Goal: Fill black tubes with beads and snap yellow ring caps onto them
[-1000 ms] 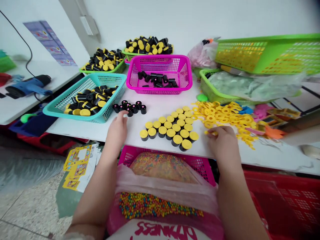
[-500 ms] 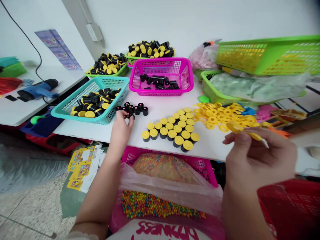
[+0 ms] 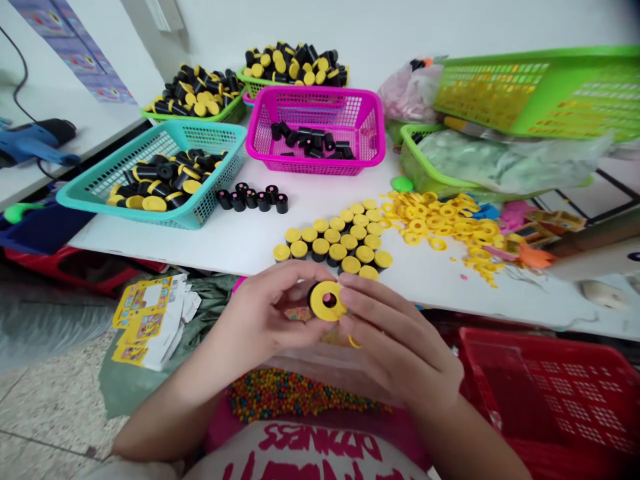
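Observation:
My left hand (image 3: 267, 310) is closed around a small black cylinder (image 3: 311, 293), mostly hidden by the fingers. A yellow ring (image 3: 320, 308) lies against its end, and a pink spot shows through the ring's hole. My right hand (image 3: 405, 337) presses its fingertips on the ring's right edge. Part of a second yellow piece (image 3: 355, 342) peeks out under the right fingers. Beyond the hands, several yellow-capped black cylinders (image 3: 337, 252) stand upright on the table. Left of them is a group of uncapped black cylinders (image 3: 263, 201) with pink spots on top.
Loose yellow rings (image 3: 435, 220) are heaped at the right. A teal basket (image 3: 200, 213) and a magenta basket (image 3: 320, 165) hold black cylinders. Green baskets (image 3: 480, 100) stand at the back right. Below the table edge lie colorful beads (image 3: 300, 393) and a red crate (image 3: 550, 340).
My left hand has come back from the black cylinders with one of them. The right hand has moved left with its yellow pieces, and both hands now meet in front of me.

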`<state>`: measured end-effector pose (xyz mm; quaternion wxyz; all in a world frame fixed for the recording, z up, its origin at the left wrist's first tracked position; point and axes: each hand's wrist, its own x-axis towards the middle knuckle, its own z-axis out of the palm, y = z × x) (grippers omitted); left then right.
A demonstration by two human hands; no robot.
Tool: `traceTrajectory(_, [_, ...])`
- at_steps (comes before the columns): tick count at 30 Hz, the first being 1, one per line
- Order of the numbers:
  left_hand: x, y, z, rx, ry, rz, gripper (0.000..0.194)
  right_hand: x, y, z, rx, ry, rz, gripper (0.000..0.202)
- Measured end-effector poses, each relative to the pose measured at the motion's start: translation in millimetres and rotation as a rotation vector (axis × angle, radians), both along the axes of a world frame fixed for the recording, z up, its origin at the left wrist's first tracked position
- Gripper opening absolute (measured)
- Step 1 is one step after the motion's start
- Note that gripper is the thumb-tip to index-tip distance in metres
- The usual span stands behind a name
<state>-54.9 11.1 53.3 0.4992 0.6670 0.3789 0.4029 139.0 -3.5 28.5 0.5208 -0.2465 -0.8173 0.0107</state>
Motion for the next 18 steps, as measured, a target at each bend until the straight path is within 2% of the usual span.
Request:
traceTrajectory(3, [-4.2,3.2,-5.7,0.011,-0.023,-0.088,0.035,1.3,0.7,1.2,-0.045,-0.006,-0.024,0.028])
traceTrajectory(7, [-8.8,10.2,-15.2,-0.041,-0.118,-0.253,0.028,1.3,3.8,-3.8,-0.015,-0.027,0.023,0.027])
traceTrajectory(9, [-10.1,12.9,-19.4,0.018,-0.117,-0.286,0.026,0.8,6.5,-7.8,0.003,-0.026,0.019,0.029])
traceTrajectory(12, [-9.1,12.3,-24.2,0.089,-0.097,-0.263,0.031,0.3,10.0,-12.6,0.002,-0.014,-0.007,0.029])
traceTrajectory(18, [4.1,1.6,-36.1,-0.042,-0.190,-0.190,0.036,-0.7,11.5,-15.5,0.026,-0.036,0.015,0.022])
